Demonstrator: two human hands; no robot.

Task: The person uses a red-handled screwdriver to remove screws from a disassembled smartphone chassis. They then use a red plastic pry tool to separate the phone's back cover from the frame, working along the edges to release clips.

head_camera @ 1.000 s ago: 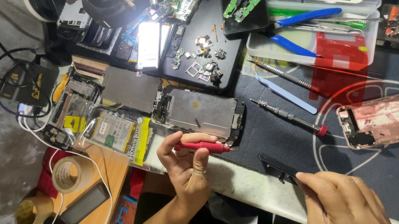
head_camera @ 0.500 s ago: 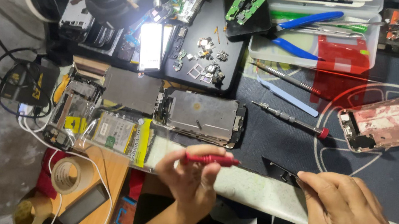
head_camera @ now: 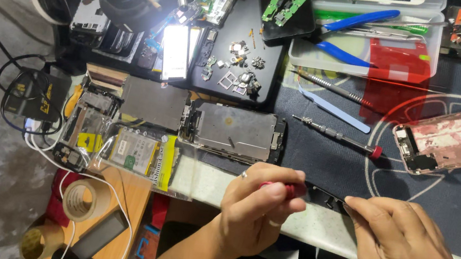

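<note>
Between both hands, left hand grip clamps red screwdriver; right hand pinches black part.

A cluttered workbench is lit brightly and evenly from above, glare is thrown by a blown-out white panel, and edges are perhaps slightly softened by blur.

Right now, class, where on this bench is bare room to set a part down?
Free: dark mat between the red-tipped screwdriver, the pink phone frame and the right hand. Crowded: the black tray of small parts and the opened phones at left.
</note>
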